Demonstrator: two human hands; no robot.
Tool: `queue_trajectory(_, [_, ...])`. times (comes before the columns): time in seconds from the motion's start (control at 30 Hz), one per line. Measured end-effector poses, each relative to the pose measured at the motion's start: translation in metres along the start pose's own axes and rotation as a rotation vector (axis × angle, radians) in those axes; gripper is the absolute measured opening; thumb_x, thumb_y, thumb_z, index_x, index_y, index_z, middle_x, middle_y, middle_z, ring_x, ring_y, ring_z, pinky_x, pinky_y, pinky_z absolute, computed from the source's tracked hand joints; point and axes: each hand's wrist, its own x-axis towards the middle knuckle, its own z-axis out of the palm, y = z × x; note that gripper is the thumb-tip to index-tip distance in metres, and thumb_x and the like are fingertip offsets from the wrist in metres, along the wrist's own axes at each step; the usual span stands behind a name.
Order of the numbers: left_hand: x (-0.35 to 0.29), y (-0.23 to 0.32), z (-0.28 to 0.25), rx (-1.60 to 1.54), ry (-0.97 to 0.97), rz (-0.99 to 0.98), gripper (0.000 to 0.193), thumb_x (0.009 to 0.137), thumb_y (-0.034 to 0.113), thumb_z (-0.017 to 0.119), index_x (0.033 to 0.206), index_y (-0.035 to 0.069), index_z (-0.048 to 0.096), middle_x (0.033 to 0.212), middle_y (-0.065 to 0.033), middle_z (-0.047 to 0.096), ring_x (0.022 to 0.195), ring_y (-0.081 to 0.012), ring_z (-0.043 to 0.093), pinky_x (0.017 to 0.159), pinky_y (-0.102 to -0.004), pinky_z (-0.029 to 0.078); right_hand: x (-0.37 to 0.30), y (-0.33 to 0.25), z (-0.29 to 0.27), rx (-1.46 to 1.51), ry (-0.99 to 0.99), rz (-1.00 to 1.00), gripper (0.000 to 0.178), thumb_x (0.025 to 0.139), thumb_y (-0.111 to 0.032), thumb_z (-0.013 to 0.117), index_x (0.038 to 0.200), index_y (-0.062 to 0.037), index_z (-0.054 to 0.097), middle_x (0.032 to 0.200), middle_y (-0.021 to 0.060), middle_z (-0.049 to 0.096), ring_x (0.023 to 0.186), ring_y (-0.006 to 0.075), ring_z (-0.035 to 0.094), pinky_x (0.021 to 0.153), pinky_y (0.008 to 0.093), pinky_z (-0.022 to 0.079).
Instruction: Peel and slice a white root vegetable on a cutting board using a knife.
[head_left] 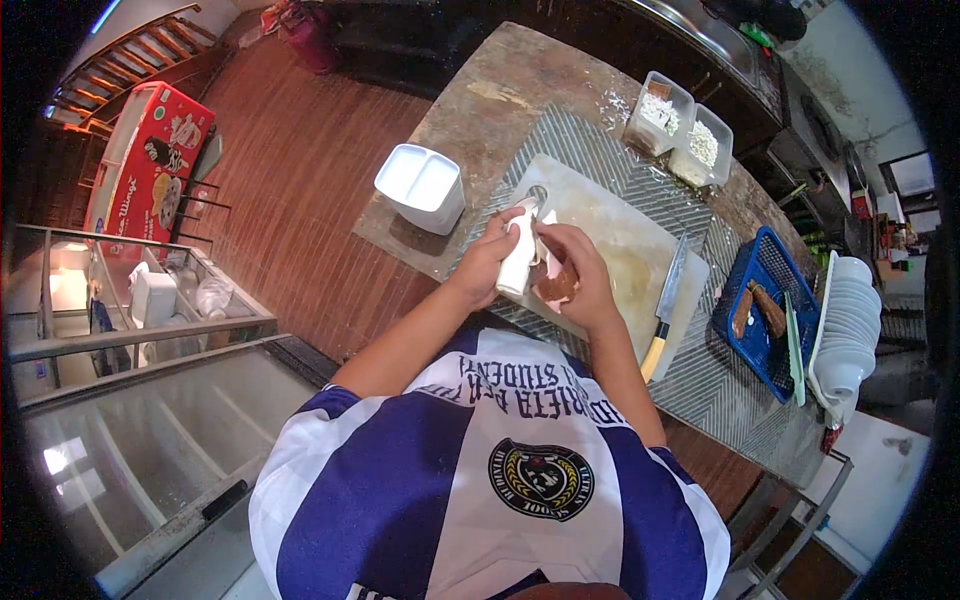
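Over the white cutting board [640, 240], my left hand [480, 268] is closed around a pale, peeled root [516, 262] that looks like cassava. Close beside it, my right hand [588, 268] grips a loose piece of peel [556, 288], brown outside and pinkish inside, at the root's side. My right fingertips touch the root or its peel; exactly which is hidden. A knife [670, 285] with a yellow handle rests along the board's right side, its blade pointing away from me. A round, greyish cut end [538, 192] shows at the root's far tip.
A white two-part container [450, 205] stands left of the board. Two clear tubs [690, 165] at the far right hold small white pieces. On the right are a blue basket [738, 340] with brown roots [768, 308] and stacked white dishes [848, 330]. A glass-topped cabinet [150, 440] is on the left.
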Motion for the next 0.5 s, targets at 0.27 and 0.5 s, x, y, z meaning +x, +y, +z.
queue_trajectory(0.27, [0.001,0.0,0.001,0.01,0.058,-0.001,0.041,0.109,0.031,0.046,0.142,0.008,0.045,0.117,-0.0101,0.063,0.099,-0.0187,0.067,0.085,-0.0338,0.056,0.003,-0.005,0.002,-0.206,-0.032,-0.09,0.061,0.069,-0.017,0.084,0.125,-0.0032,0.066,0.127,0.0162,0.058,0.116,0.031,0.061,0.098,0.0373,0.051])
queue_trajectory(0.5, [0.006,0.004,0.009,0.045,0.094,-0.043,0.032,0.106,0.029,0.053,0.125,0.004,0.059,0.094,-0.006,0.068,0.076,-0.0146,0.068,0.064,-0.0296,0.056,0.0,0.008,0.0,-0.227,0.027,-0.07,0.053,0.068,-0.017,0.085,0.115,-0.0039,0.063,0.12,0.0155,0.061,0.106,0.0331,0.066,0.092,0.0365,0.054])
